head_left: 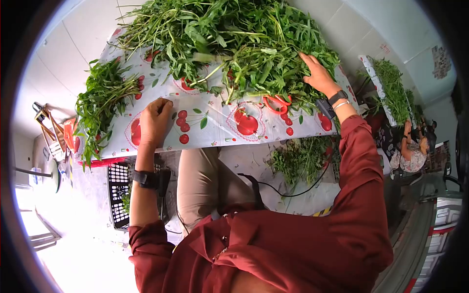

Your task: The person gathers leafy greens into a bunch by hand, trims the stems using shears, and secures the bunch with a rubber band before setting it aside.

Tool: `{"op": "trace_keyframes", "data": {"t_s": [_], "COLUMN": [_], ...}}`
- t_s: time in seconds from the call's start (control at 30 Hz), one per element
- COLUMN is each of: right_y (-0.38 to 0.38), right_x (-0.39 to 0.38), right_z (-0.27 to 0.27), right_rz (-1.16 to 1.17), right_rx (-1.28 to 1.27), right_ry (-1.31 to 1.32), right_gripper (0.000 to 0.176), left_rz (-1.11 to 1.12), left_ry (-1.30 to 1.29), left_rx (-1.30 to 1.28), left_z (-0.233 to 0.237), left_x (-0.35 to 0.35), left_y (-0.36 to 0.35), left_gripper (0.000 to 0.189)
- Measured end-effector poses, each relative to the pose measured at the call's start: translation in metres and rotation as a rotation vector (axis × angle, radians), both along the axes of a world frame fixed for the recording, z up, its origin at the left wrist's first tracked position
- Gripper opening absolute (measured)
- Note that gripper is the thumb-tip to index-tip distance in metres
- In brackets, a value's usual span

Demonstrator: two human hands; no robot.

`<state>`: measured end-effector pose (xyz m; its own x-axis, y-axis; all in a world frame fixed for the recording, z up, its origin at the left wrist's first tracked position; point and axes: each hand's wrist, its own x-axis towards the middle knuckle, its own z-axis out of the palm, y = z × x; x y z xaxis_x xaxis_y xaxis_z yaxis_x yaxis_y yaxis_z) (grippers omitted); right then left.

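A large heap of leafy green stems [254,44] covers the far part of the table. My right hand [320,77] lies on the heap's right side, fingers stretched out over the leaves and not gripping them. Red-handled scissors [277,104] lie at the heap's near edge, their blades hidden under leaves. On the left, my left hand [157,116] is above the tablecloth [210,129] with its fingers curled closed; whatever may be inside them is hidden. A smaller bunch of greens [105,100] sits left of that hand, hanging over the table's edge.
Below the table stand a black plastic crate [119,195] on the left and more greens [305,158] on the right. A black cable [293,194] crosses the floor. Far right, another person [410,154] is beside a second table with greens [391,85].
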<state>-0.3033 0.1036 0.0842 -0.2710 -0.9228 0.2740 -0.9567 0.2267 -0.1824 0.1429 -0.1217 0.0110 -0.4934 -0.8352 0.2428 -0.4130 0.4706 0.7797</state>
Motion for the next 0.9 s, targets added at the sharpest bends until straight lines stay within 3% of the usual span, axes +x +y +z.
{"op": "trace_keyframes", "data": {"t_s": [0.13,0.4,0.43,0.47,0.53,0.57,0.6,0.73,0.9], "right_y": [0.018,0.046,0.048,0.051,0.058,0.059,0.061,0.056,0.037], "right_x": [0.023,0.046,0.050,0.055,0.063,0.070,0.079,0.112,0.119], "right_z": [0.011,0.014,0.012,0.012,0.012,0.011,0.007,-0.013,-0.036], "right_rz": [0.014,-0.083,-0.091,-0.086,-0.141,-0.072,-0.020,0.060,0.111], "right_rx": [-0.047,-0.238,-0.336,-0.337,-0.356,-0.386,-0.364,-0.142,-0.112], "right_ry": [-0.251,-0.422,-0.342,-0.344,-0.246,-0.177,-0.272,-0.387,-0.222], "right_gripper": [0.083,0.065,0.050,0.050,0.029,0.011,0.008,0.011,0.019], "left_rz": [-0.015,-0.016,-0.011,-0.014,-0.015,-0.011,-0.007,-0.009,-0.006], "left_ry": [0.033,0.001,-0.002,0.002,0.005,-0.001,-0.006,-0.014,-0.022], "left_rx": [0.048,0.005,0.004,-0.005,-0.014,-0.022,-0.028,-0.037,-0.044], "left_z": [-0.004,-0.007,-0.007,-0.007,-0.006,-0.005,-0.004,-0.008,-0.006], "left_x": [-0.001,0.000,0.000,0.000,0.000,0.000,-0.001,0.000,0.001], "left_y": [-0.001,-0.004,-0.004,-0.004,-0.003,-0.003,-0.001,-0.005,-0.003], "left_gripper": [0.024,0.023,0.023,0.024,0.024,0.024,0.025,0.025,0.025]}}
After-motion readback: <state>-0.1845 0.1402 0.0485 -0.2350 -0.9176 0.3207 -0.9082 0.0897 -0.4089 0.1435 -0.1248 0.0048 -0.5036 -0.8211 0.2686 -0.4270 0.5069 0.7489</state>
